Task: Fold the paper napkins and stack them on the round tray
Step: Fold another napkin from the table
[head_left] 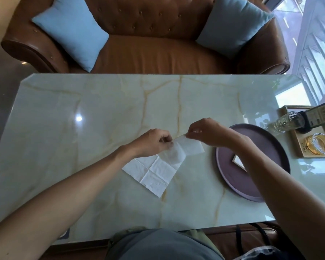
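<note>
- While both forearms reach in from the near edge of the marble table [64,113], the two hands meet close together just past its middle.
- The left hand [151,142] comes in from 7 o'clock, knuckles up, its fingers curled and pinching the far left edge of the white paper napkin [158,169].
- The right hand [207,131] comes in from 4 o'clock, wrist bent down, thumb and fingertips pinching the napkin's top corner just beside the left hand.
- Between the two grips the far part of the napkin is lifted and folded over; the near part lies flat on the table, its crease lines showing, stretching toward 7 o'clock.
- The round tray [238,177], dark purple, sits at 3 o'clock of the napkin, partly under the right forearm, with a small folded white piece [238,161] on it.
- At 2 o'clock, beyond the round tray, a wooden tray [296,145] holds a glass bottle [287,121] and gold rings [315,145].
- At 12 o'clock, a brown sofa [154,53] with two blue cushions [71,32].
</note>
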`<state>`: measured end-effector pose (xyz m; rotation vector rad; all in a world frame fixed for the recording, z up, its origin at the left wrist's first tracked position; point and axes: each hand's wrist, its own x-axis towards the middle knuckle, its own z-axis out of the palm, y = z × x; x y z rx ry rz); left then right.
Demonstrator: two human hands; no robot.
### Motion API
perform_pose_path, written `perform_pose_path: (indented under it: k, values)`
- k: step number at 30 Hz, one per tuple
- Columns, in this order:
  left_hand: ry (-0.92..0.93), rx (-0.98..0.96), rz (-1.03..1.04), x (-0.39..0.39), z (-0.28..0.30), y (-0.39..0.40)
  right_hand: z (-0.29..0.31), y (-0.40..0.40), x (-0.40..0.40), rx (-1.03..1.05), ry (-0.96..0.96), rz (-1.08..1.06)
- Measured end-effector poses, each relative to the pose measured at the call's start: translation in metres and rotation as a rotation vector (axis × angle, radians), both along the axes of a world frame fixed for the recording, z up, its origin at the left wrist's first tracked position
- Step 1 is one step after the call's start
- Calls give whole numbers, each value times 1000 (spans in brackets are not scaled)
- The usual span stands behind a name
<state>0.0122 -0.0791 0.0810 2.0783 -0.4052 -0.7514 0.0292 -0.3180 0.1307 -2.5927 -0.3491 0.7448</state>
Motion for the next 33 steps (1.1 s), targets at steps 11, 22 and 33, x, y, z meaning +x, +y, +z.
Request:
perform_pose_path:
  k: [11,22,33]
  values:
    - [307,-450,278,-6,2,12,-51,5,-44,643,430,-873]
    - [428,-515,422,-19,-3,13,-57,34,-56,938,578,-940]
    - [416,-387,479,-22,-5,4,-36,28,-55,1003,236,-868]
